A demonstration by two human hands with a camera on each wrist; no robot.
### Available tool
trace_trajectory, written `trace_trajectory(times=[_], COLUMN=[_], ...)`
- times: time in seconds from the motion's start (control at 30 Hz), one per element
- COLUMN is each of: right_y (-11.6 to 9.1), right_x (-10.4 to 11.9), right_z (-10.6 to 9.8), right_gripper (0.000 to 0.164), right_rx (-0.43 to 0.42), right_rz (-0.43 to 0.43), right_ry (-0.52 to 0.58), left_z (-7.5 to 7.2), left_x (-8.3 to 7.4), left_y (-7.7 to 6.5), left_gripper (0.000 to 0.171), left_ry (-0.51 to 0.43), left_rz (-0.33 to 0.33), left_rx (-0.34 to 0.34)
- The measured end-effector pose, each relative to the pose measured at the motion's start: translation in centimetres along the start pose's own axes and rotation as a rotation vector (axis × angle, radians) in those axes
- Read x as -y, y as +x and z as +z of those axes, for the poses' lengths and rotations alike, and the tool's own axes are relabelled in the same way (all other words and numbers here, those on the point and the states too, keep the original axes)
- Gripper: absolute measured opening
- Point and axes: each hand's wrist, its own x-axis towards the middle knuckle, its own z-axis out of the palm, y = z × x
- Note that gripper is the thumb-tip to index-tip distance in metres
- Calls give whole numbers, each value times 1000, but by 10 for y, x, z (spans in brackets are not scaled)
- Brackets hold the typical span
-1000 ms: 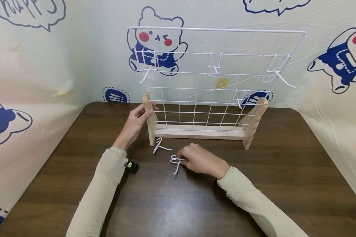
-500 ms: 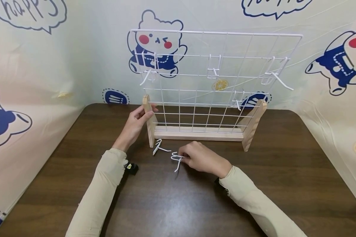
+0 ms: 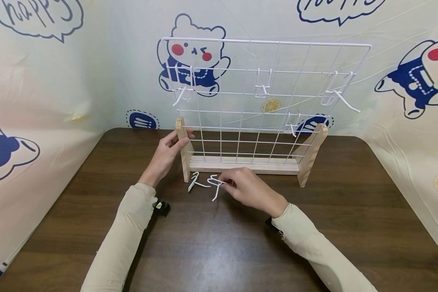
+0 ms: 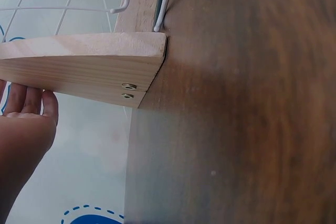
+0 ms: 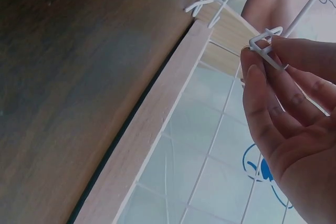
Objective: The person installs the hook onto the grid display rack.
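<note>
My left hand (image 3: 164, 156) grips the left wooden upright (image 3: 184, 156) of a white wire grid rack, thumb in front and fingers behind; the left wrist view shows fingers (image 4: 32, 99) against that wood. Between thumb and fingers my right hand (image 3: 250, 188) pinches a white wire hook (image 3: 216, 184), its prong pointing down and toward me. The right wrist view gives a close look at this hook (image 5: 269, 50). A second white hook (image 3: 195, 181) lies on the table by the foot of the left upright.
Several hooks hang on the grid: one at upper left (image 3: 182, 90), one at upper middle (image 3: 264, 87), one at upper right (image 3: 336, 94) and a lower one (image 3: 293, 125). A pale wooden bar (image 3: 244, 167) joins the uprights. Patterned cloth (image 3: 76, 81) backs the brown table (image 3: 204, 251).
My right hand has moved a little upward and toward the rack, carrying the hook. My left hand has stayed on the upright. The head view has shifted slightly.
</note>
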Motion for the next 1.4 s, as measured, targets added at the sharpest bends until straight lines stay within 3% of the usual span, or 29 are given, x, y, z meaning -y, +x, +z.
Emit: trace_trajectory(times=[0.8, 1.07, 1.4], right_y=[0, 0, 2], right_x=[-8, -11, -10], right_z=[-17, -19, -24], right_gripper=[11, 10, 10], right_rx=[-91, -171, -290], right_rz=[-19, -24, 0], right_ry=[49, 69, 240], left_z=[0, 1, 0], left_x=[1, 0, 0], left_y=[1, 0, 1], left_gripper=[29, 32, 37], left_ry=[-11, -5, -10], left_rz=[12, -1, -6], left_rx=[4, 7, 7])
